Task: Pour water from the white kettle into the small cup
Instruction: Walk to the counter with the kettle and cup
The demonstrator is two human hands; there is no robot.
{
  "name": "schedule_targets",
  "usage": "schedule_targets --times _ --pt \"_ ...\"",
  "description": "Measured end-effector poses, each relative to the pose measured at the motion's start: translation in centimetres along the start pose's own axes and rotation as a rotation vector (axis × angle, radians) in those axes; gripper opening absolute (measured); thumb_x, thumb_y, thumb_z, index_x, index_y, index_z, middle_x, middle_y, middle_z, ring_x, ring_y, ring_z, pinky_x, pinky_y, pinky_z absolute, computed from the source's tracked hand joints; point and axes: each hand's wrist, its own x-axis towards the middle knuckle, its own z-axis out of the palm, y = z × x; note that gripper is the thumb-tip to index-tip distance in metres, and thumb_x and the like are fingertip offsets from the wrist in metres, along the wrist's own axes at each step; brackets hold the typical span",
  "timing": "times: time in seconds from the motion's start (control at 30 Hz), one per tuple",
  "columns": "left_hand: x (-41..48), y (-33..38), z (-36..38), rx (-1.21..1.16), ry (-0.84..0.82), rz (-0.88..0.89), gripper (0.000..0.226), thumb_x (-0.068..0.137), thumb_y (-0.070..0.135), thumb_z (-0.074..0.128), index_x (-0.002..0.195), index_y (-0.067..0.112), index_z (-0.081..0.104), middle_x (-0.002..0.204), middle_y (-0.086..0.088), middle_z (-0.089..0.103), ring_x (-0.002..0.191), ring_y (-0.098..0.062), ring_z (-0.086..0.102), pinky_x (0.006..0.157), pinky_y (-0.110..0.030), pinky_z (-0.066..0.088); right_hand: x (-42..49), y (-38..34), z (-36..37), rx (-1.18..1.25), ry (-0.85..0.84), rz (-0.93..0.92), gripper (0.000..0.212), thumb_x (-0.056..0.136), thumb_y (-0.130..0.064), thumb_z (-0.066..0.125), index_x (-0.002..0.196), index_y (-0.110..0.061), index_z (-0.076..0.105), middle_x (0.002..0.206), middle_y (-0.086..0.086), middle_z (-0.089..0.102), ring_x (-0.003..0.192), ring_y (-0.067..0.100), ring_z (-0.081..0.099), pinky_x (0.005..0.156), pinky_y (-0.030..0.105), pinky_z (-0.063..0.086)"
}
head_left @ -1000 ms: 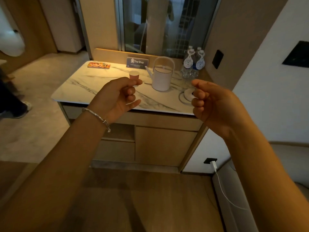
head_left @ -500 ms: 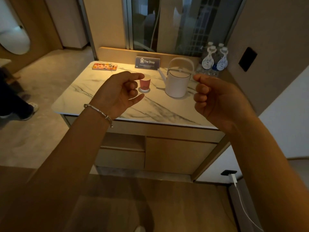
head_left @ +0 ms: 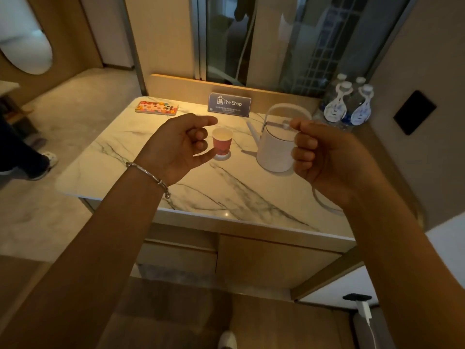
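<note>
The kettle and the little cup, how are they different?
The white kettle is much bigger than the small cup. The kettle is plain white with a spout and hoop handle; the cup is reddish with neither. The kettle is lidded; the cup is open. Both stand upright on the marble counter.

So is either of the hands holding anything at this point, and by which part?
Nothing is held. The left hand and right hand are loosely curled in the air, short of the small cup and white kettle, which both stand on the counter.

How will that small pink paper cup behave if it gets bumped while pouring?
The small pink paper cup looks empty and light, so it would probably slide or tip easily. Its thin wall may crumple if squeezed. It stands on a small round coaster, which might shift too.
</note>
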Motion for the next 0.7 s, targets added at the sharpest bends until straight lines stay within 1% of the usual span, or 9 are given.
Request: schedule_targets --times 0.07,0.17,0.23,0.4,0.57,0.63,0.7 --pt "2.0 0.4 0.5 -0.005 0.013 0.015 0.019 0.09 0.017 0.047 0.082 0.016 0.065 0.048 0.008 0.042 0.05 -0.007 0.039 0.083 -0.03 0.05 2.1 -0.8 -0.8 -0.002 0.001 0.01 0.023 0.092 -0.016 0.04 0.078 -0.016 0.059 0.044 -0.008 0.044 0.042 0.004 0.039 0.041 0.012 0.034" --pt "4.1 0.7 0.5 -0.011 0.022 0.039 0.018 0.09 0.017 0.048 0.084 0.015 0.066 0.05 0.007 0.041 0.048 -0.006 0.041 0.076 -0.028 0.054 4.6 -1.6 -1.6 -0.014 -0.008 0.022 0.025 0.091 -0.017 0.041 0.074 -0.017 0.06 0.045 -0.008 0.043 0.043 0.003 0.038 0.042 0.013 0.032" --pt "5.3 0.7 0.2 0.001 0.039 0.042 0.017 0.09 0.018 0.049 0.085 0.015 0.066 0.051 0.007 0.041 0.047 -0.007 0.042 0.074 -0.027 0.055 6.1 -1.8 -1.9 -0.022 -0.017 0.038 0.024 0.091 -0.017 0.043 0.074 -0.018 0.06 0.045 -0.007 0.044 0.044 0.004 0.038 0.043 0.013 0.033" --pt "8.7 1.4 -0.8 -0.002 0.091 0.045 0.016 0.089 0.018 0.05 0.087 0.015 0.065 0.047 0.009 0.044 0.045 -0.006 0.043 0.077 -0.03 0.053 9.9 -2.1 -2.7 -0.022 -0.038 0.056 0.023 0.092 -0.018 0.042 0.078 -0.017 0.06 0.044 -0.008 0.047 0.043 0.004 0.041 0.042 0.013 0.035" --pt "13.0 2.6 -1.6 0.019 0.063 0.062 0.015 0.089 0.018 0.049 0.088 0.015 0.064 0.047 0.009 0.045 0.044 -0.007 0.046 0.08 -0.031 0.052 14.2 -2.5 -3.1 0.001 -0.05 0.03 0.023 0.092 -0.018 0.043 0.078 -0.018 0.062 0.044 -0.009 0.047 0.043 0.003 0.041 0.041 0.013 0.036" --pt "14.6 3.1 -1.9 0.015 0.055 0.059 0.015 0.089 0.018 0.05 0.088 0.015 0.065 0.047 0.009 0.046 0.044 -0.007 0.046 0.082 -0.032 0.052 15.8 -2.6 -3.1 -0.015 -0.04 0.017 0.026 0.092 -0.018 0.043 0.076 -0.018 0.063 0.044 -0.009 0.049 0.043 0.003 0.043 0.041 0.013 0.038" --pt "16.4 3.9 -2.4 -0.014 0.042 0.049 0.015 0.088 0.018 0.051 0.087 0.015 0.066 0.048 0.008 0.047 0.045 -0.007 0.047 0.081 -0.032 0.053 17.6 -3.0 -2.9 -0.013 -0.025 0.006 0.029 0.093 -0.017 0.041 0.075 -0.018 0.063 0.044 -0.008 0.049 0.042 0.003 0.044 0.04 0.013 0.038"
